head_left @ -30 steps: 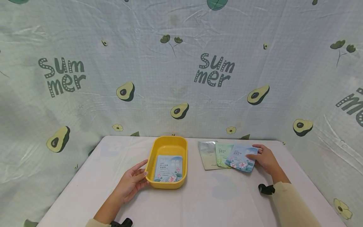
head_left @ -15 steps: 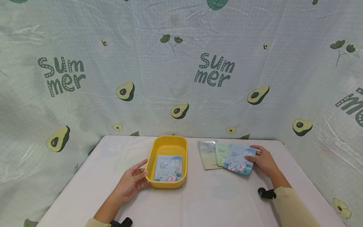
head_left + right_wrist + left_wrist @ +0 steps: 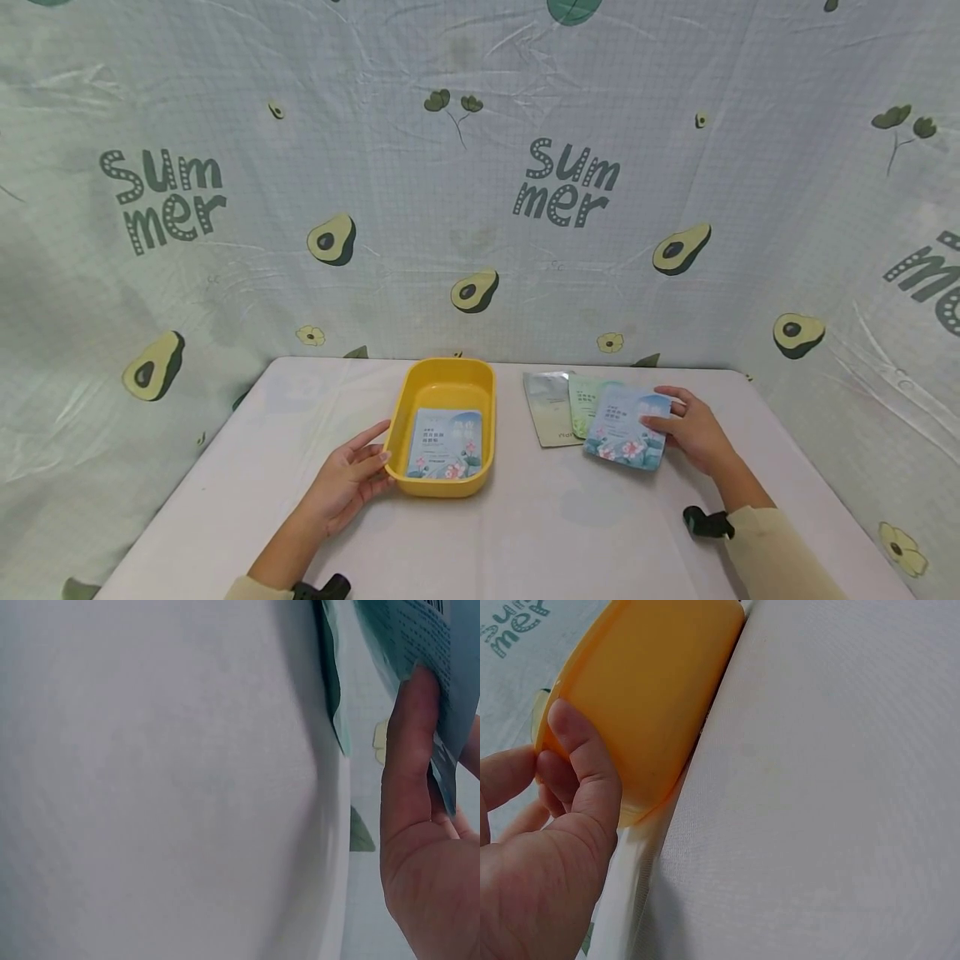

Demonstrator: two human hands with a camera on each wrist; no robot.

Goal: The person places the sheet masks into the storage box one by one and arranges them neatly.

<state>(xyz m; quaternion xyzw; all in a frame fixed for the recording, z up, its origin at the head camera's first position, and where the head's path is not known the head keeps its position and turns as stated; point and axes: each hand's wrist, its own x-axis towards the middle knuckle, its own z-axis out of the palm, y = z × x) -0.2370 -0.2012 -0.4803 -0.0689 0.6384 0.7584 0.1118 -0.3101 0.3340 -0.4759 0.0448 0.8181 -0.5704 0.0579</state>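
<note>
A blue flowered sheet-mask packet (image 3: 628,427) is pinched at its right edge by my right hand (image 3: 693,429). In the right wrist view, a finger (image 3: 415,742) lies along the printed face of that packet (image 3: 420,645). It overlaps a green packet (image 3: 588,402), which lies partly over a silvery packet (image 3: 550,408). My left hand (image 3: 348,483) holds the left rim of a yellow tray (image 3: 487,450), with its fingertips at the edge in the left wrist view. Inside the tray lies another blue packet (image 3: 446,446), flat and face up.
All of this is on a table with a white cloth (image 3: 540,542). A printed curtain (image 3: 390,167) hangs behind and along the sides, close to the table's back edge.
My right hand has drawn the blue packet a little left and toward me, uncovering slightly more of the hand's side of the table. The left hand and tray have not moved.
</note>
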